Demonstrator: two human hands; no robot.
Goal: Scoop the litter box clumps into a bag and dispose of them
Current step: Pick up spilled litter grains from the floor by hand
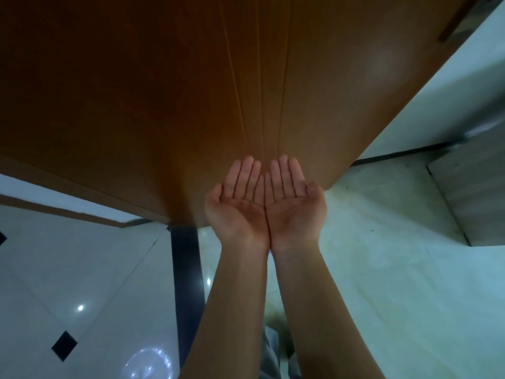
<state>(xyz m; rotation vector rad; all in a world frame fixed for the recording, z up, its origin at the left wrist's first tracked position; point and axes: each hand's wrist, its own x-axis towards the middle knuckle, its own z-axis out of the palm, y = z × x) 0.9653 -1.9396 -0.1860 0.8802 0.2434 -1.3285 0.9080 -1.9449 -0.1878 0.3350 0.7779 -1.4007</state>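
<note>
My left hand (239, 203) and my right hand (293, 201) are stretched out in front of me, palms up, side by side with their inner edges touching. Both palms are empty and the fingers lie straight and close together. The hands hover just in front of a brown wooden door (191, 91). No litter box, scoop, bag or clumps appear anywhere in the head view.
The brown door fills the upper part of the view. A dark threshold strip (187, 283) runs across the glossy pale tiled floor (396, 283) below my left forearm. A wooden cabinet or panel (472, 198) stands at the right. White wall (451, 105) lies right of the door.
</note>
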